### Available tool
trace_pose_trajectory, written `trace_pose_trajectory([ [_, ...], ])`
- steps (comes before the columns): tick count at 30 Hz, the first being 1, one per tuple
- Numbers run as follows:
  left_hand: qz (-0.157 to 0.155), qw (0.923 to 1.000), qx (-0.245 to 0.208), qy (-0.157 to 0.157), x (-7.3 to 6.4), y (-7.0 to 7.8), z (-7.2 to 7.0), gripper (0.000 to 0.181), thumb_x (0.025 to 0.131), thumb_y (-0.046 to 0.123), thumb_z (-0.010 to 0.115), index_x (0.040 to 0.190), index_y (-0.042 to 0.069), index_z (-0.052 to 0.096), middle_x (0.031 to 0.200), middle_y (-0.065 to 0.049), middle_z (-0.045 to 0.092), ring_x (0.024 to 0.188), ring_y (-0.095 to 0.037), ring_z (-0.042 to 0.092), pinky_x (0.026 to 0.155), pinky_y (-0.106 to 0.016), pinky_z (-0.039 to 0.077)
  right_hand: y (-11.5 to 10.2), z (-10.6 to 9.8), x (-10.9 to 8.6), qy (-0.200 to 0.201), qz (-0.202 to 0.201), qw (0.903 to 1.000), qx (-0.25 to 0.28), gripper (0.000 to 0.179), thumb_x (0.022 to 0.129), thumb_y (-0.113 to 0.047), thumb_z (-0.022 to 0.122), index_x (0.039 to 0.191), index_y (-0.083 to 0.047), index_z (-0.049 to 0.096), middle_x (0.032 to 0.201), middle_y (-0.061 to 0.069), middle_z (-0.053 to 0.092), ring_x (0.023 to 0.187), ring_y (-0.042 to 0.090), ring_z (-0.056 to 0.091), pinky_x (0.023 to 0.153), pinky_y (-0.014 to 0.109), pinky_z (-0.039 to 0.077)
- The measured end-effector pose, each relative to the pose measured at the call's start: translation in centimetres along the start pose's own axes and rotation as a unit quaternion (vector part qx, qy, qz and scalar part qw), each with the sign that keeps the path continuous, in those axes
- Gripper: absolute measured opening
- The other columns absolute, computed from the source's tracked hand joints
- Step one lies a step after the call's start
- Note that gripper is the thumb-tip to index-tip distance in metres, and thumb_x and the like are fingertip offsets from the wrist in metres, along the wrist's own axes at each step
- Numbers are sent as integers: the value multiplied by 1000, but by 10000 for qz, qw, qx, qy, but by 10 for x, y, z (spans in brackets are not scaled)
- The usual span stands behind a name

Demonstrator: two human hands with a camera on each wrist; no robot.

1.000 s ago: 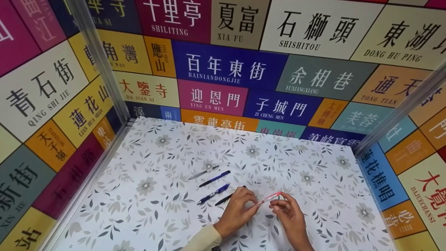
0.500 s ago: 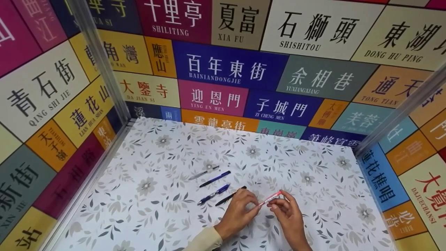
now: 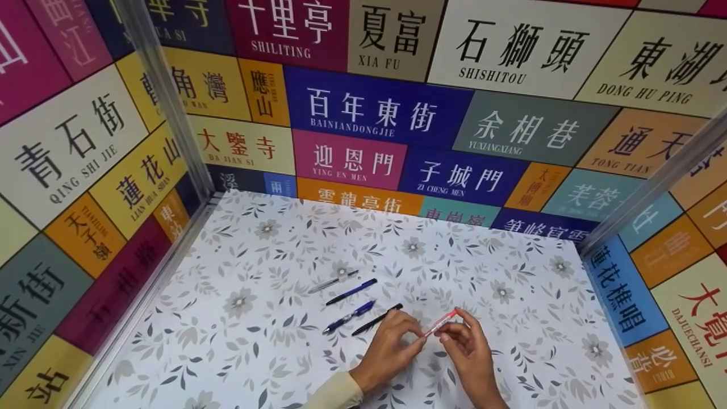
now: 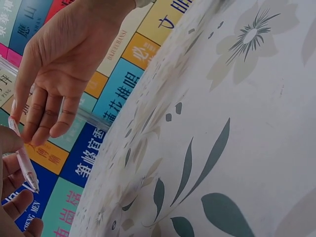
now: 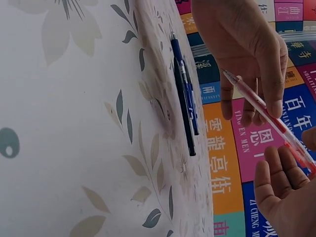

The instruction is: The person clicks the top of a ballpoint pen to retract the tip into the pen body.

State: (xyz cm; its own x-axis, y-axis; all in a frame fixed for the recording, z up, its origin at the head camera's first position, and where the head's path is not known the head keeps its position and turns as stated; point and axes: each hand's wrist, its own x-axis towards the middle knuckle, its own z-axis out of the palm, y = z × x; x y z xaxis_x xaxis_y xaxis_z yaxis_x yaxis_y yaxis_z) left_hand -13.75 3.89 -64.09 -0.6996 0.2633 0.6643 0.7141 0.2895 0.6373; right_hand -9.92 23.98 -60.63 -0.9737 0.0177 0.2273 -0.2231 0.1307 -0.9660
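A slim pen (image 3: pixel 440 324), clear with a pink-red end, is between my two hands above the table. My left hand (image 3: pixel 392 343) pinches it near its pointed end, between thumb and index finger. An index fingertip of my right hand (image 3: pixel 472 353) touches the pink-red end, while its other fingers are loosely bent below the pen. In the left wrist view, the pen (image 4: pixel 23 160) passes in front of the left fingers, and the right hand (image 4: pixel 61 69) reaches down to its end. The right wrist view shows the pen's metal tip (image 5: pixel 230 75) beyond the left thumb.
Several pens lie slantwise left of my hands: a clear grey one (image 3: pixel 332 282), a slim blue one (image 3: pixel 350 292), a blue one with a clip (image 3: pixel 349 317) and a black one (image 3: pixel 372 321). Sign-printed panels (image 3: pixel 375 108) enclose the flower-patterned table (image 3: pixel 272 352).
The pen has tilted a little steeper, its pink-red end rising slightly. Both hands keep nearly the same place, and the pens on the table stay put.
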Motion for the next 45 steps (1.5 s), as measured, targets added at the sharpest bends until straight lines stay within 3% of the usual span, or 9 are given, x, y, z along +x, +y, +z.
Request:
trace_pose_trajectory([
  [7,-47,10000,-56,-27,-3,2,2,12,93,8,87,95,12,76,105,0,72,103,-15,62,94,-29,52,-4,3,1,46,-47,9989,-472,60,105,0,71,160,-1,46,118,20,73,107,16,72,88,24,58],
  [19,-152,9996,-235,-26,-4,9,5,9,94,7,86,97,12,79,104,-4,73,104,-14,64,95,-26,54,1,7,4,-100,-1175,9914,-572,68,98,16,71,160,3,46,108,20,75,102,14,72,83,21,59],
  [28,-507,9970,-461,-355,-5,12,3,7,99,8,81,100,15,80,104,2,76,102,-9,65,93,-27,55,0,8,5,-191,-1721,9784,-1127,74,93,18,76,160,-3,50,107,8,75,99,20,74,81,20,58],
  [35,-598,9960,-524,-402,-6,13,2,6,100,10,81,100,16,83,100,7,80,96,-5,69,89,-25,56,0,7,6,-270,-1846,9760,-1127,74,91,21,75,157,-2,53,104,8,75,97,21,75,86,19,57],
  [45,-972,9899,-914,-488,-6,15,-1,4,100,10,81,102,13,83,99,6,81,96,-5,71,88,-35,60,-5,6,9,-369,-1945,9741,-1089,79,85,25,77,156,0,54,101,10,75,94,21,76,82,18,58],
])
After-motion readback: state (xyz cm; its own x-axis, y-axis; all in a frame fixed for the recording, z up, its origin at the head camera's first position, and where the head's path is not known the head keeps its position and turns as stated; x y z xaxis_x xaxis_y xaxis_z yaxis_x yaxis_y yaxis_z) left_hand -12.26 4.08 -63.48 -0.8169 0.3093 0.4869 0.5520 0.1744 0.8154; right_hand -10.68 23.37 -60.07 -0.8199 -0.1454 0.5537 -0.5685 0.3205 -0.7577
